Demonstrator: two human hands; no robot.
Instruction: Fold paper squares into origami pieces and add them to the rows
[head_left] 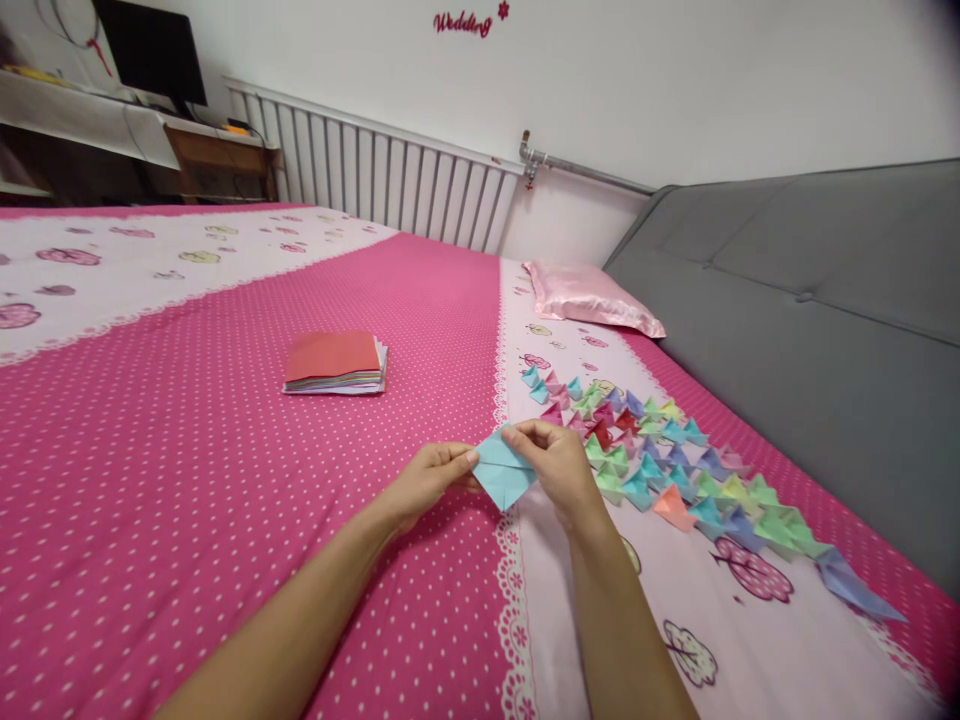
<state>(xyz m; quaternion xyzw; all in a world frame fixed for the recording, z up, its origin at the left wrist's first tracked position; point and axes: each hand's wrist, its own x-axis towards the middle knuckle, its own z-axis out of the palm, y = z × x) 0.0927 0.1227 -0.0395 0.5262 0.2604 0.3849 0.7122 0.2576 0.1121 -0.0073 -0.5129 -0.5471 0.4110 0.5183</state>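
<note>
A light blue folded paper (504,482) is held above the bed between my two hands, with creases and a flap showing across its middle. My left hand (435,478) pinches its left corner between thumb and fingers. On the upper right side, my right hand (553,462) grips the paper, the thumb lying on its face. Just right of that hand, many small folded paper boats (645,470) in blue, green, pink, red and purple spread over the bedding. A stack of coloured paper sheets (334,362), red on top, lies beyond my left hand.
The bed (225,480) has a pink dotted and white patterned cover. A pink satin pillow (592,297) rests near the grey headboard (817,330). Behind are a white radiator (375,165) and a desk (217,150) with a black monitor (154,52).
</note>
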